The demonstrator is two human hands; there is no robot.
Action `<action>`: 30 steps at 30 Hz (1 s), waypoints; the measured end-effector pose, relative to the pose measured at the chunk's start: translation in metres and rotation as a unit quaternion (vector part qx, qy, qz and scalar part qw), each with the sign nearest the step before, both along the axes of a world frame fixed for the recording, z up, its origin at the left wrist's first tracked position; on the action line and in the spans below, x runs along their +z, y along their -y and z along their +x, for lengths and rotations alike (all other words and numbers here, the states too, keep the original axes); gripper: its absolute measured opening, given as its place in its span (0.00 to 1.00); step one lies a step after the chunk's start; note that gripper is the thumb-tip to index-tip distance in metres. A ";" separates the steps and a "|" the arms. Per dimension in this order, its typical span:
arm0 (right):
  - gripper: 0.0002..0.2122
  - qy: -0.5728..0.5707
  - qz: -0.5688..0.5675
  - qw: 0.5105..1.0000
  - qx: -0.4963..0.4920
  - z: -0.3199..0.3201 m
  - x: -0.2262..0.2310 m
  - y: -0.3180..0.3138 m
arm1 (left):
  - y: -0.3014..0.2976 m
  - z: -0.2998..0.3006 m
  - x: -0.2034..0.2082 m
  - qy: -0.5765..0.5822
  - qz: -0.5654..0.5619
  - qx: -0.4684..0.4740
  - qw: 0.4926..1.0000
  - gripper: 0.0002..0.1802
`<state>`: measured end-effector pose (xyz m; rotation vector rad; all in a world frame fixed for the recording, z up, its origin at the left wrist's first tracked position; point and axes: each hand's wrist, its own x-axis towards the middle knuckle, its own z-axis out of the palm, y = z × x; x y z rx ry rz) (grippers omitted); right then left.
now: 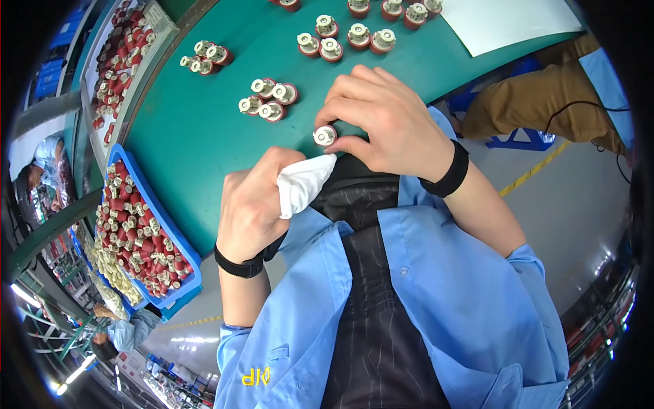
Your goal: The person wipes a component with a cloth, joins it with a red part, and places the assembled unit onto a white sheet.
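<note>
Near the table's front edge, my right hand (385, 123) pinches a small round part (325, 135), red below with a cream-white top, between thumb and fingers. My left hand (255, 201) is closed round a white cloth (305, 183), whose tip reaches close to the part. Whether the cloth touches it I cannot tell. Just beyond my hands, a cluster of similar red-and-white parts (270, 99) stands on the green table (177, 146). Another group (207, 57) sits farther left, and more parts (347, 38) are at the far side.
A blue bin (160, 211) heaped with red-and-white parts stands at the left. Beyond it, a tray (122, 61) holds more. A white sheet (507, 26) lies at the far right of the table. A person in brown trousers (538, 105) is at the right; others are at the left.
</note>
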<state>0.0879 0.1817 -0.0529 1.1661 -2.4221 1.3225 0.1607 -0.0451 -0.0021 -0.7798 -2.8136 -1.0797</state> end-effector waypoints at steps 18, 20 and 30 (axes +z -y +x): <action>0.10 -0.009 0.001 0.999 0.032 -0.001 -0.003 -0.003 | -0.013 0.007 -0.003 -0.042 -0.082 0.050 0.995 0.13; 0.10 -0.012 0.005 0.999 0.031 -0.002 -0.003 -0.004 | -0.002 0.009 0.001 -0.010 -0.096 0.068 0.993 0.16; 0.10 -0.011 0.018 0.999 0.050 -0.001 0.000 -0.006 | -0.006 0.005 -0.003 -0.011 -0.090 0.059 0.994 0.16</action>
